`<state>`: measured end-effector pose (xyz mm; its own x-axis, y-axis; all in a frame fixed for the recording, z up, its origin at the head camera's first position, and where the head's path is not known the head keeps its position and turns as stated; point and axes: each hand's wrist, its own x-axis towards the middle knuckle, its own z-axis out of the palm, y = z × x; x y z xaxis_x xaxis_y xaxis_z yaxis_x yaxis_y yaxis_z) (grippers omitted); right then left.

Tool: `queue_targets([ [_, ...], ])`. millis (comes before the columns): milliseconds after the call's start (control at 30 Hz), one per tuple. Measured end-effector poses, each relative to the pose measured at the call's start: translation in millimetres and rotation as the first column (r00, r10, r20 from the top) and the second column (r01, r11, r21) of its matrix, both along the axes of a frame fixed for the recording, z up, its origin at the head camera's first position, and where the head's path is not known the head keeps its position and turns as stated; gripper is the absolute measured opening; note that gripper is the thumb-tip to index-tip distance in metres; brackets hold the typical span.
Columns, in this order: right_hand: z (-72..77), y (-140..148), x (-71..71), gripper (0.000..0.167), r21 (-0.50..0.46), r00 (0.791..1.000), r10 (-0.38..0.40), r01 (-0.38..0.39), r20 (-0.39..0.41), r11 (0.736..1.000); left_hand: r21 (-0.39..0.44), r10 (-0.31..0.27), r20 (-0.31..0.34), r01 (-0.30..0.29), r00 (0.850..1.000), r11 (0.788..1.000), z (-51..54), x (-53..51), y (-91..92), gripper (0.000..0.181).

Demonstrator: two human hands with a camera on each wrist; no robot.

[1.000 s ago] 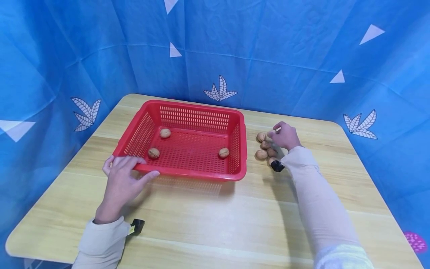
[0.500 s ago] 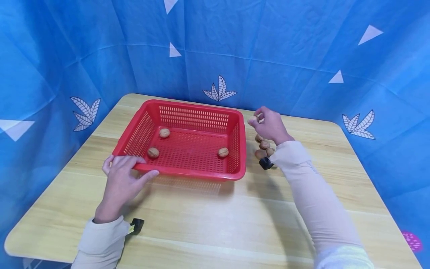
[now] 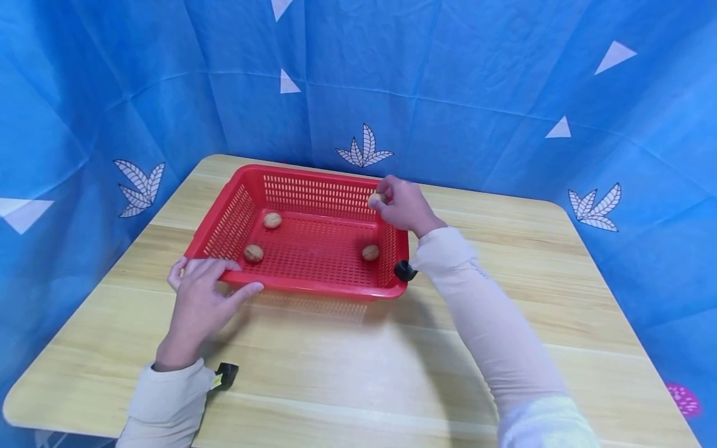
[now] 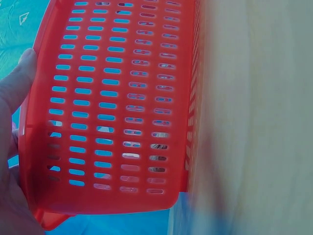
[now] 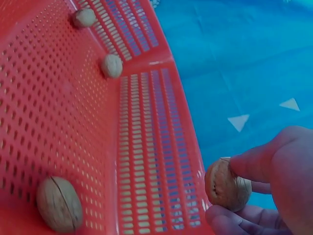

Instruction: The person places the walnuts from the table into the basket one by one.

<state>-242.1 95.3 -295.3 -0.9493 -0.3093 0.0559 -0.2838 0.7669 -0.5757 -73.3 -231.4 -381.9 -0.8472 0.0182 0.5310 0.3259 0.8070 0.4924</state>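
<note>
In the head view, a red plastic basket (image 3: 313, 287) with slotted walls stands on the table. My left hand (image 3: 201, 305) grips its rim at the near left corner; the left wrist view shows the thumb (image 4: 22, 81) at the rim. My right hand (image 3: 406, 204) pinches a walnut (image 5: 227, 185) between thumb and fingers, above the basket's far right corner. Three walnuts lie apart on the basket floor: one at the far left (image 3: 272, 220), one at the near left (image 3: 254, 253) and one at the right (image 3: 370, 252).
The wooden table (image 3: 336, 373) reaches back to a blue patterned curtain (image 3: 476, 93) behind and at both sides. My right sleeve (image 3: 476, 298) crosses the basket's right side and hides the table spot beneath it. A black wrist device (image 3: 226, 375) sits by my left cuff.
My right hand has lifted a walnut from the pile on the table and moved left with it over the basket. The pile is now hidden by the right arm. The left hand stays put.
</note>
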Motion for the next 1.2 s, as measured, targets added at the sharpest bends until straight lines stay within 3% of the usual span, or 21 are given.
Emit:
queue_targets([
  [300,-3.4,-17.0,1.9,0.029,0.044,0.997,0.074,-0.074,-0.015,0.996,0.008,-0.003,-0.024,0.004,1.000,1.000,-0.2,0.1,0.1,0.046],
  [467,-2.7,-12.9,3.2,0.028,0.041,0.999,0.050,-0.049,-0.005,0.998,0.009,-0.003,-0.027,0.003,1.000,1.000,-2.0,-0.4,-0.4,0.047],
  [867,-3.0,33.4,-2.3,0.027,-0.010,0.997,-0.077,0.077,-0.031,0.997,-0.005,-0.002,-0.023,0.002,1.000,1.000,-3.0,-0.7,-2.3,0.047],
  [1200,-33.9,82.3,-10.7,0.032,0.042,0.988,-0.155,0.155,-0.017,0.987,-0.006,0.001,0.004,-0.001,1.000,1.000,-0.3,0.8,-0.9,0.049],
])
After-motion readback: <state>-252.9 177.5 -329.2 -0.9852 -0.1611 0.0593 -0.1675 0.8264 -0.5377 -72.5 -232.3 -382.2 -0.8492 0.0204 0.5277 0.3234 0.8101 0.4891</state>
